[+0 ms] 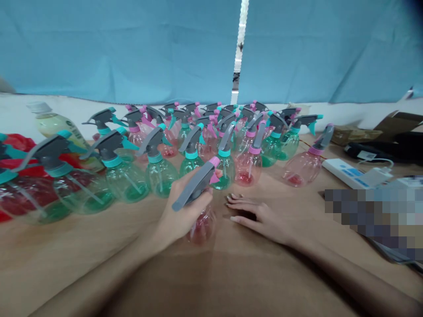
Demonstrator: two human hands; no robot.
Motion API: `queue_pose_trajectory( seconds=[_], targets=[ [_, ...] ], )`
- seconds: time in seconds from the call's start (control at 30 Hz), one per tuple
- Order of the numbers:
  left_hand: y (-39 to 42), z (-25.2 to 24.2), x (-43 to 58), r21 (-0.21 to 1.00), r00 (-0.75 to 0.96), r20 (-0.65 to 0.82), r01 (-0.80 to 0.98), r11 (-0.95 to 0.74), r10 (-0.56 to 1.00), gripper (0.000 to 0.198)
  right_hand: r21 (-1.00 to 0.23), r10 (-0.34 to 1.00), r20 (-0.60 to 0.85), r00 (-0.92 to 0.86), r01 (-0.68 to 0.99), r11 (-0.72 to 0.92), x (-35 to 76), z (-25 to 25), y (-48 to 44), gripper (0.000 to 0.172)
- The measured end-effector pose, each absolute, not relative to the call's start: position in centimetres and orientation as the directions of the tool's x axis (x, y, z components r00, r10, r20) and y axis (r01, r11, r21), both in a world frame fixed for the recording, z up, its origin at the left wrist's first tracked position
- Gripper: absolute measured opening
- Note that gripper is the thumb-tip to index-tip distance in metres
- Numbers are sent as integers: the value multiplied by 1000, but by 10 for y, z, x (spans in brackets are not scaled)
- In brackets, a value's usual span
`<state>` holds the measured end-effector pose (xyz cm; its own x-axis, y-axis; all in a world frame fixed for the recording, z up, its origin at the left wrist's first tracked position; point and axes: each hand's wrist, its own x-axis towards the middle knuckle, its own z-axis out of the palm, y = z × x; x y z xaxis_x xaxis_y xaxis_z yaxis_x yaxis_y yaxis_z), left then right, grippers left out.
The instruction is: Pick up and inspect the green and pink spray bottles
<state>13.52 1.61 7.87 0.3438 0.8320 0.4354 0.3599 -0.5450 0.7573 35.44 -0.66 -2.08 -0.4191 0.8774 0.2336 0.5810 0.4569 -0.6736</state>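
Note:
My left hand (185, 207) is wrapped round the neck of a pink spray bottle (201, 226), just under its grey trigger head with a pink nozzle. That bottle stands upright on the wooden table (244, 273); its collar is hidden by my fingers. To its right, my right hand (249, 213) rests low over the tabletop, fingers stretched toward the bottle and holding nothing. Right behind my hands stand a green spray bottle (224, 169) with a teal collar and another pink spray bottle (247, 169).
Several more green and pink spray bottles fill the back and left. A drink bottle (59, 127) and red plastic (20, 147) are at the left. On the right lie a lone pink spray bottle (302, 167), a white power strip (343, 171) and a cardboard box (399, 123). Blue cloth (132, 48) hangs behind.

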Motion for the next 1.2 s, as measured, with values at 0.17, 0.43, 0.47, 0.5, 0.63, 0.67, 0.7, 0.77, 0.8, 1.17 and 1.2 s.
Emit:
queue_pose_trajectory(
  seconds=[0.17, 0.43, 0.47, 0.5, 0.63, 0.67, 0.7, 0.77, 0.8, 1.17, 1.2],
  targets=[
    [15, 78, 135, 754, 360, 451, 336, -565, 817, 22, -765, 928, 135, -346, 559, 320, 359, -11, -12, 37],
    [19, 71, 133, 815, 385, 372, 301, -495, 845, 20, -914, 952, 6, -307, 384, 129, 367, -2, -19, 38],
    [19, 71, 132, 820, 385, 370, 292, -492, 846, 19, -929, 952, -12, -304, 356, 102, 368, -1, -21, 39],
    [19, 71, 132, 822, 384, 371, 287, -491, 846, 19, -940, 953, -30, -301, 332, 75, 369, 1, -23, 39],
    [19, 73, 133, 813, 376, 382, 299, -501, 844, 20, -964, 966, -82, -246, 266, -14, 373, 2, -31, 39],
    [18, 73, 133, 811, 377, 382, 301, -501, 844, 21, -967, 970, -88, -227, 252, -29, 374, 1, -33, 38],
    [18, 73, 133, 810, 378, 381, 303, -502, 844, 21, -970, 973, -91, -211, 239, -38, 376, -1, -35, 38],
    [18, 73, 133, 807, 380, 384, 306, -506, 842, 20, -976, 979, -85, -185, 214, -45, 380, -4, -38, 38],
    [18, 73, 133, 805, 378, 385, 309, -507, 842, 20, -979, 981, -82, -176, 200, -46, 382, -6, -40, 39],
    [20, 71, 133, 830, 397, 387, 243, -502, 832, 23, -990, 985, -44, -170, -125, -65, 382, -16, -63, 36],
    [20, 71, 134, 835, 403, 384, 233, -499, 831, 22, -987, 984, -36, -175, -147, -62, 380, -16, -62, 35]
  ],
)
